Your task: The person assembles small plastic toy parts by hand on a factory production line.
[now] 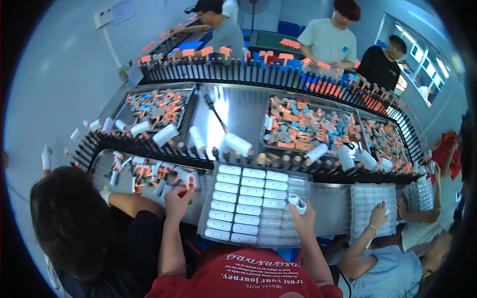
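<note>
My left hand [178,202] is closed, its fingertips pinching an orange clip-like piece beside a white shell at the edge of a pile of orange and white parts [149,171]. In my right hand [304,219] is a white plastic shell [297,202] with a hollow end, held above the right side of a clear blister tray [278,226]. White oblong shells [228,187] fill the tray's left and middle columns; the third column is filled only in its upper part. Whether my right hand holds one shell or two pressed together, I cannot tell.
Behind the tray runs a black conveyor rail [198,161] with upright pegs, some carrying white shells. Metal trays of orange, grey and blue parts [308,121] stand inside the loop. A co-worker [74,223] sits close on my left; another's hand [378,216] works over a clear tray at right.
</note>
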A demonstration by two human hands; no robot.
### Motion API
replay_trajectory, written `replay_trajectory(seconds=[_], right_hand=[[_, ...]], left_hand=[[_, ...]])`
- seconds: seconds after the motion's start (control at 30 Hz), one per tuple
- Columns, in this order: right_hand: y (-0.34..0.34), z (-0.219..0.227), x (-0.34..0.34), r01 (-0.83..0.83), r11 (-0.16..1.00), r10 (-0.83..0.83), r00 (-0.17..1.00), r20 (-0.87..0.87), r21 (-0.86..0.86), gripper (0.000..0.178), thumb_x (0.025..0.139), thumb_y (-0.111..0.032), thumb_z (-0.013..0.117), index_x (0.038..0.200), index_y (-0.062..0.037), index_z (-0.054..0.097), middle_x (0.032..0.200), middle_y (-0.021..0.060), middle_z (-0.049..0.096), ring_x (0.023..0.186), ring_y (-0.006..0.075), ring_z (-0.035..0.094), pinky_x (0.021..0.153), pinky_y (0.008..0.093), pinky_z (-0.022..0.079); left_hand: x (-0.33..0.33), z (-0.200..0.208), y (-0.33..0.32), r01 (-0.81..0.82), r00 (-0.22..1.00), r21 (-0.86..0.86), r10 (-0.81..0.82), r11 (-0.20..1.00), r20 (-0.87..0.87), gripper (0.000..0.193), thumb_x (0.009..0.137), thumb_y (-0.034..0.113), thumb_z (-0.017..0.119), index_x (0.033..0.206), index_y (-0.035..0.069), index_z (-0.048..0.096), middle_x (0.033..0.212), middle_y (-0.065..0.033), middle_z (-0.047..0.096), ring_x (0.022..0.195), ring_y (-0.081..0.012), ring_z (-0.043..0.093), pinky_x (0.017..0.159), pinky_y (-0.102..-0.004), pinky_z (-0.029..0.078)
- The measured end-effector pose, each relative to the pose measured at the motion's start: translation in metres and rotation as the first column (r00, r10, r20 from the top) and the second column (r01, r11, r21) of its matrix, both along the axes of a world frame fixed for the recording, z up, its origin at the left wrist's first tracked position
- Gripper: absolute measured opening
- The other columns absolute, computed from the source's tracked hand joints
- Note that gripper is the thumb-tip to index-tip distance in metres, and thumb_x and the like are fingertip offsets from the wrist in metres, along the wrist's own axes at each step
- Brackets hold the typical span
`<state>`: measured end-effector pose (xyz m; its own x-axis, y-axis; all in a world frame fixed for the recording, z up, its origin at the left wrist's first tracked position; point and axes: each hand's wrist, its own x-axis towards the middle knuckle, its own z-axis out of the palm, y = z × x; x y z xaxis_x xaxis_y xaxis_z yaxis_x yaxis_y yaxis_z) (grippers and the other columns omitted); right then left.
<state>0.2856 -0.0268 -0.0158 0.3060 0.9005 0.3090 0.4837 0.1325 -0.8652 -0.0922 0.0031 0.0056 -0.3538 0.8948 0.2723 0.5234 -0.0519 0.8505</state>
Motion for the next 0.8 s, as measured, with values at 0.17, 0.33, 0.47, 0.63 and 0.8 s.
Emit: replay_trajectory(seconds=[0.17, 0.33, 0.47, 0.63, 0.8], right_hand=[[0.010, -0.011, -0.009, -0.054, 0.998, 0.054, 0.998, -0.027, -0.010, 0.037, 0.072, -0.022, 0.072, 0.098, 0.0016, 0.060, 0.088, 0.0158, 0.064, 0.081, 0.0221, 0.063, 0.072, 0.0323, 0.049], [0.006, -0.013, -0.011, -0.114, 0.992, 0.111, 0.992, -0.054, -0.052, 0.035, 0.073, -0.021, 0.072, 0.097, 0.0013, 0.060, 0.087, 0.0147, 0.065, 0.080, 0.0215, 0.063, 0.071, 0.0321, 0.049], [0.002, -0.011, -0.012, -0.144, 0.989, 0.143, 0.989, -0.034, -0.038, 0.035, 0.073, -0.021, 0.072, 0.097, 0.0010, 0.060, 0.087, 0.0150, 0.065, 0.081, 0.0212, 0.064, 0.070, 0.0322, 0.049], [0.015, -0.017, -0.017, -0.194, 0.981, 0.194, 0.981, -0.022, -0.005, 0.035, 0.073, -0.023, 0.072, 0.096, 0.0002, 0.061, 0.082, 0.0151, 0.065, 0.075, 0.0218, 0.064, 0.067, 0.0323, 0.049], [0.024, -0.038, -0.052, -0.331, 0.942, 0.328, 0.943, -0.050, -0.054, 0.038, 0.073, -0.027, 0.073, 0.097, -0.0003, 0.061, 0.084, 0.0157, 0.065, 0.078, 0.0242, 0.064, 0.069, 0.0334, 0.049]], left_hand=[[0.055, 0.058, 0.013, 0.196, 0.867, 0.311, -0.313, 0.930, 0.388, 0.022, 0.076, 0.001, 0.067, 0.097, 0.000, 0.065, 0.084, -0.0013, 0.065, 0.073, -0.0081, 0.058, 0.066, -0.0235, 0.046], [0.090, 0.038, 0.077, 0.223, 0.918, 0.314, -0.307, 0.923, 0.251, 0.023, 0.079, 0.009, 0.066, 0.100, -0.001, 0.065, 0.077, -0.0023, 0.066, 0.071, -0.0065, 0.058, 0.062, -0.0231, 0.046], [0.076, 0.027, 0.088, 0.208, 0.977, 0.294, -0.214, 0.933, -0.012, 0.022, 0.079, 0.012, 0.065, 0.097, 0.000, 0.065, 0.064, -0.0080, 0.064, 0.058, -0.0123, 0.060, 0.054, -0.0277, 0.044], [0.034, 0.022, 0.081, 0.073, 0.973, 0.302, -0.001, 0.950, -0.233, 0.018, 0.077, 0.013, 0.064, 0.087, -0.002, 0.062, 0.064, -0.0161, 0.063, 0.054, -0.0262, 0.062, 0.053, -0.0349, 0.048], [-0.045, 0.002, 0.032, -0.039, 0.970, 0.239, 0.094, 0.970, -0.224, 0.019, 0.081, 0.008, 0.061, 0.095, -0.004, 0.060, 0.080, -0.0156, 0.065, 0.065, -0.0200, 0.063, 0.051, -0.0278, 0.047]])
